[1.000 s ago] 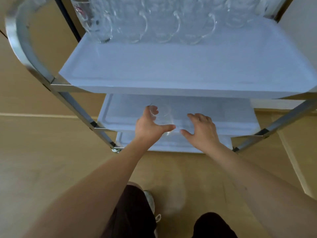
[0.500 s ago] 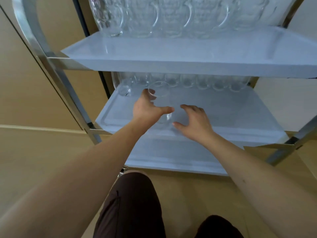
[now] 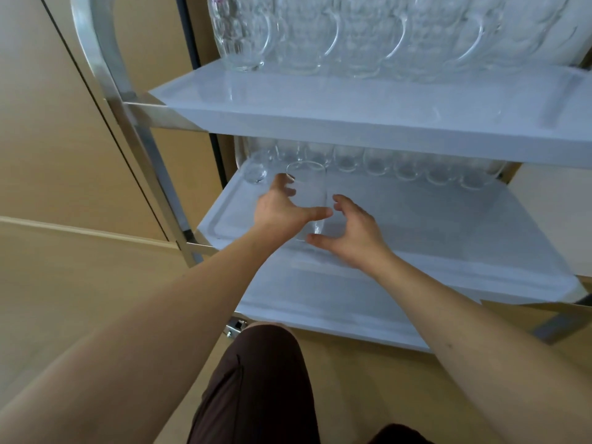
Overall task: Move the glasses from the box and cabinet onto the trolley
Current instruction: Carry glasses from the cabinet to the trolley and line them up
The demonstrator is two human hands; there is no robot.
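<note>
Left hand (image 3: 282, 213) grips a clear tumbler (image 3: 307, 200) over the trolley's middle shelf (image 3: 448, 225) near its left edge, right hand (image 3: 352, 235) open and empty just beside it; best set it down upright behind, in the back-edge glass row (image 3: 378, 161), without clinking.

A clear, straight-sided glass (image 3: 307, 193) stands upright over the trolley's (image 3: 134, 123) middle shelf (image 3: 448, 225), nearer its left edge, before a row of glasses (image 3: 378, 161) along the back edge.
</note>
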